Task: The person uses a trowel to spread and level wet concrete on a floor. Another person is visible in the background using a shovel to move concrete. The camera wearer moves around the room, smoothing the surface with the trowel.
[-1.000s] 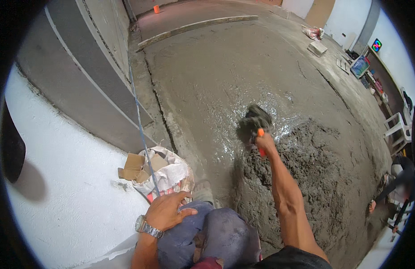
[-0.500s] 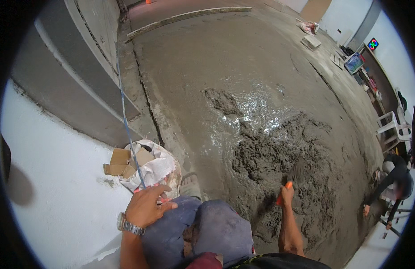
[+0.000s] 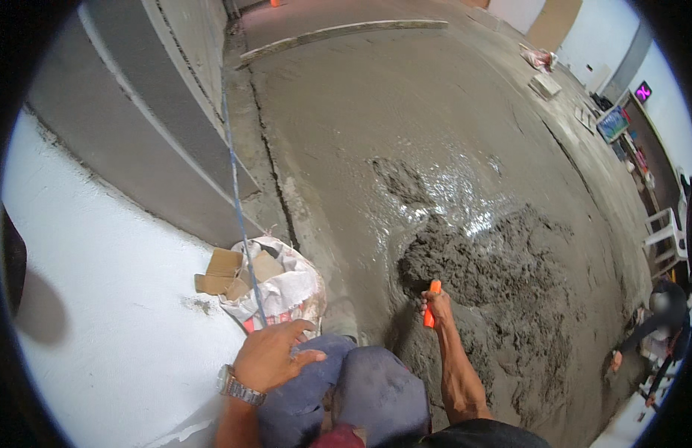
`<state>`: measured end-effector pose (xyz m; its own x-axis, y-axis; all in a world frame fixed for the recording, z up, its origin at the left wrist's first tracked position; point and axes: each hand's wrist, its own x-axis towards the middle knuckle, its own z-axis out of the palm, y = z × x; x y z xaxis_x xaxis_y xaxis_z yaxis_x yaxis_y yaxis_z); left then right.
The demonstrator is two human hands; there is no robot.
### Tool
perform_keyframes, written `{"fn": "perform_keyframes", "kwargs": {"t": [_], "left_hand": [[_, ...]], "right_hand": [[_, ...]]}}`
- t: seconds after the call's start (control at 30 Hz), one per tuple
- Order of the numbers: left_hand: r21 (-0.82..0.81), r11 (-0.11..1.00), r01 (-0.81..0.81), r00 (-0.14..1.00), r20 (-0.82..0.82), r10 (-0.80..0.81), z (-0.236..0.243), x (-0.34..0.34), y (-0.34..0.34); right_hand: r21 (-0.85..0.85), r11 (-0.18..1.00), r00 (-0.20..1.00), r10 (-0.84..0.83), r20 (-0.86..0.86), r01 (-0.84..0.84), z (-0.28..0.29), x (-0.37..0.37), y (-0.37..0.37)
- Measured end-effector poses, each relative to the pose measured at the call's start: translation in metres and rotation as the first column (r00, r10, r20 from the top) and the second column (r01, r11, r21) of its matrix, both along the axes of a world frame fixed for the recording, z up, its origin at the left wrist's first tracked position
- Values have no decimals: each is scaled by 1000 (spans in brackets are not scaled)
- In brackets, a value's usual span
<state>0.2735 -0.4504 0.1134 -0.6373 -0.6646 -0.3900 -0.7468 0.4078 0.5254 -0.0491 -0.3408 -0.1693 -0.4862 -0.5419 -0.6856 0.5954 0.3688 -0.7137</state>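
Note:
My right hand [image 3: 440, 308] is wrapped round the bright orange handle [image 3: 429, 317] of what looks like a trowel, just over a rough heap of wet concrete [image 3: 495, 261]. The tool's blade cannot be made out against the grey mix. Fingers apart, my left hand [image 3: 275, 360] rests by my bent knee [image 3: 305, 388], with a metal watch [image 3: 240, 387] on its wrist. A taut blue string [image 3: 237, 179] runs down toward that hand and passes out of sight behind it. Smoother wet concrete [image 3: 346, 97] spreads beyond the heap.
A white sack with cardboard [image 3: 286, 272] stands beside my left hand, against the white wall [image 3: 122, 276]. A long straightedge board [image 3: 346, 31] lies across the far concrete. At right are a white plastic chair [image 3: 665, 243] and another person [image 3: 652, 336] bending down.
My right hand has swung left across the heap with the orange-handled trowel, its forearm now slanting left. The view has shifted slightly; my left hand keeps its place by the knee.

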Motion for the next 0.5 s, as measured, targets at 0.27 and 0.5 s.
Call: {"fn": "perform_keyframes", "kwargs": {"t": [0.27,0.5], "left_hand": [[-86,996,19,1000,-3,-19,1,12,2],[-40,999,-15,1000,1,15,-2,12,0]], "right_hand": [[-192,913,898,283,-338,-360,33,46,-183],[297,728,422,626,-655,-618,65,76,-345]]}}
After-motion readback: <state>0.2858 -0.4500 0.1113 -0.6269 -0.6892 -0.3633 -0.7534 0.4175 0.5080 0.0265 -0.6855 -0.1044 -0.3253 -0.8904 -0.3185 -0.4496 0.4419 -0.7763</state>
